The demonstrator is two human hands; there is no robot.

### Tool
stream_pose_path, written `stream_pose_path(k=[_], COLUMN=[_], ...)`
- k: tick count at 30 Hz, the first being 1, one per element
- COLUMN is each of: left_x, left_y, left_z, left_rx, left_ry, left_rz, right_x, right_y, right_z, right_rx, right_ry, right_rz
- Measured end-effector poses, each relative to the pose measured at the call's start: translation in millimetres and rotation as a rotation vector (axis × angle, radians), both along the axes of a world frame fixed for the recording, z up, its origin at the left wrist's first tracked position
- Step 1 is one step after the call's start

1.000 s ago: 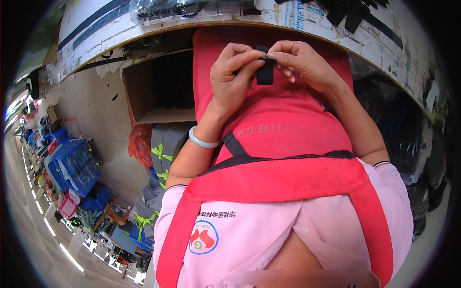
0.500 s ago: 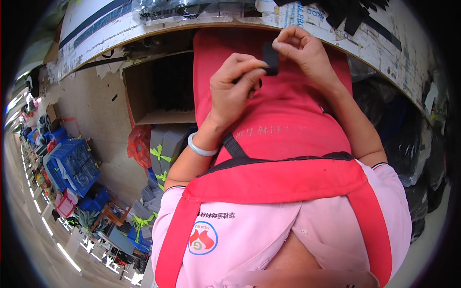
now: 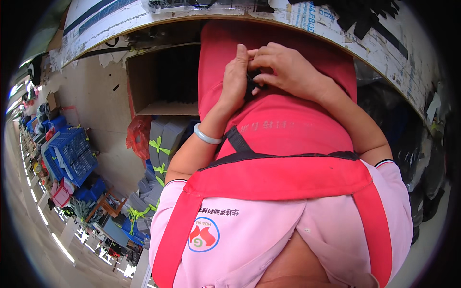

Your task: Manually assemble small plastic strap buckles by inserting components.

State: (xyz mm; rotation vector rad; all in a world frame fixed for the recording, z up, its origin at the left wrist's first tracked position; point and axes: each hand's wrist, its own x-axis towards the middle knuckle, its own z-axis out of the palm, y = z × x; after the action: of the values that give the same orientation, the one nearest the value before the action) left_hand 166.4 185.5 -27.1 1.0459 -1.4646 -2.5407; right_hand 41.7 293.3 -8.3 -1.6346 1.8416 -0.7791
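Observation:
My left hand (image 3: 234, 80) and my right hand (image 3: 284, 68) meet above my lap, over the red apron (image 3: 293, 113). A small black fabric strip (image 3: 250, 85) shows as a dark patch between them, mostly hidden by fingers. The left hand is closed around it, thumb pointing up toward the table. The curled fingers of the right hand press onto it from the other side. A pale bangle (image 3: 207, 135) circles my left wrist.
The worn white table (image 3: 269, 17) curves just beyond my hands, with a heap of black strips (image 3: 360, 14) at right. An open cardboard box (image 3: 144, 103) is under it at left. Beside it are a red plastic bag (image 3: 139, 137) and tied grey stacks (image 3: 168, 137). Dark plastic bags (image 3: 403, 139) lie at right.
The right hand has moved left and down to meet the left hand. The black strip, earlier stretched visibly between them, is now mostly covered by fingers.

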Motion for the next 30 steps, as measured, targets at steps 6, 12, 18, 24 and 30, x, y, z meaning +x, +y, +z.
stream_pose_path(k=[6,12,18,24,30], left_x=[-8,-8,-10,-14,-11], left_y=[0,0,3,1,-4], left_z=[-8,-11,-18,-23,-24], left_rx=[0.023,0.039,0.063,0.114,0.117], left_ry=[0.028,-0.033,0.078,0.085,0.045], left_rz=[-0.085,-0.135,0.019,-0.048,-0.134], right_x=[-3,0,-12,-11,-50], right_y=[4,9,20,28,53], right_z=[0,-18,-12,-15,13], right_rx=[-0.085,-0.059,-0.087,-0.136,-0.162], right_ry=[-0.063,0.069,-0.094,-0.182,-0.076], right_rz=[-0.015,-0.100,-0.306,-0.333,-0.457])
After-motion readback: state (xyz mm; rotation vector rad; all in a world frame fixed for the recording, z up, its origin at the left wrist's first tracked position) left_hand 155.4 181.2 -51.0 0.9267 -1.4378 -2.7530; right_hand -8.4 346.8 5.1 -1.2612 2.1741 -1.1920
